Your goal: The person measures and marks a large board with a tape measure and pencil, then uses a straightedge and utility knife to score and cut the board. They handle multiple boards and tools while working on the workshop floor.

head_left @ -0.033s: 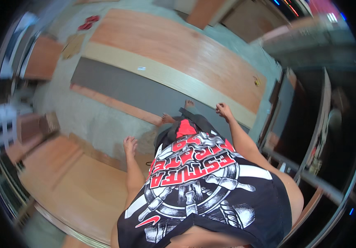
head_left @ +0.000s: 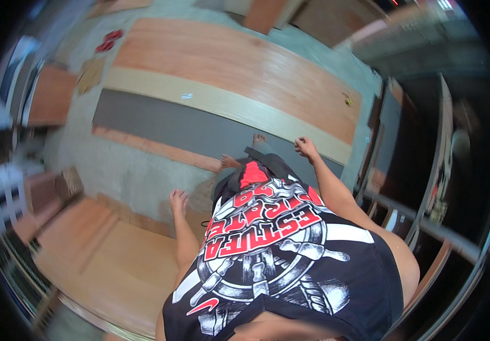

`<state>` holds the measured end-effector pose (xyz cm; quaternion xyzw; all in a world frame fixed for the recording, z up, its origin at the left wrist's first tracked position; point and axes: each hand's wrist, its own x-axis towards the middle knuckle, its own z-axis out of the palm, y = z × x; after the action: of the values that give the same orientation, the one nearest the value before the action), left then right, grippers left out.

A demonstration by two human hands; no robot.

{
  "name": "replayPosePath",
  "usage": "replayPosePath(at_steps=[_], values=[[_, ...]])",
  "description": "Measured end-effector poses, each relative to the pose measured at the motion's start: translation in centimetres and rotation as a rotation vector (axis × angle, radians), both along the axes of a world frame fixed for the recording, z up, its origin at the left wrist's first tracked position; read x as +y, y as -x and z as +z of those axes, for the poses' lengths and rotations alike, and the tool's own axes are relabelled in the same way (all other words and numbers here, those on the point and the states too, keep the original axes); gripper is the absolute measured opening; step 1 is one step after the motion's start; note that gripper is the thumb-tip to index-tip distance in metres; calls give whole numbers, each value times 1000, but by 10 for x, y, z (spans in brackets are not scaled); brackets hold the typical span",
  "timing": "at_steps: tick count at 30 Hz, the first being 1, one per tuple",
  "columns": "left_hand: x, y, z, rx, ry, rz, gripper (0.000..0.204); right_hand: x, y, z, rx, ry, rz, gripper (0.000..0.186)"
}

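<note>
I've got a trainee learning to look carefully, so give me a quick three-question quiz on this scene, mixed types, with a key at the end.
1. Multiple choice: what colour is the pair of slippers on the floor at the upper left?
A) green
B) red
C) white

2. True or false: the right hand appears higher in the picture than the left hand.

3. Fill in the blank: directly below the pale board strip in the picture lies a long panel coloured ____.

Key: 1. B; 2. True; 3. grey.
</note>
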<state>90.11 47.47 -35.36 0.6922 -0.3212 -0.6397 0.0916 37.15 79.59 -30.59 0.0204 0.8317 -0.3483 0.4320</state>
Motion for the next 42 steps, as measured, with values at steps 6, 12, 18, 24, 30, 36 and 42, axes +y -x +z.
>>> replayPosePath(at_steps=[6,12,18,24,30,36,42], values=[[-40,28,-33,-23,-198,-340,52,57,-71,1,93,-20,-316,32],[-75,81,-57,134,-139,-508,45,109,-130,-11,47,-11,-509,32],[-89,151,-8,18,-53,-571,40,126,-148,-19,-55,-46,-587,33],[-80,122,-11,13,-75,-470,42,99,-109,0,-74,-68,-421,34],[-39,51,33,-103,-115,-308,44,30,-43,15,-121,-37,-229,36],[10,18,115,-71,46,85,42,-64,57,32,-202,-57,175,45],[106,-10,125,-66,-42,271,40,-189,122,89,-32,52,384,48]])
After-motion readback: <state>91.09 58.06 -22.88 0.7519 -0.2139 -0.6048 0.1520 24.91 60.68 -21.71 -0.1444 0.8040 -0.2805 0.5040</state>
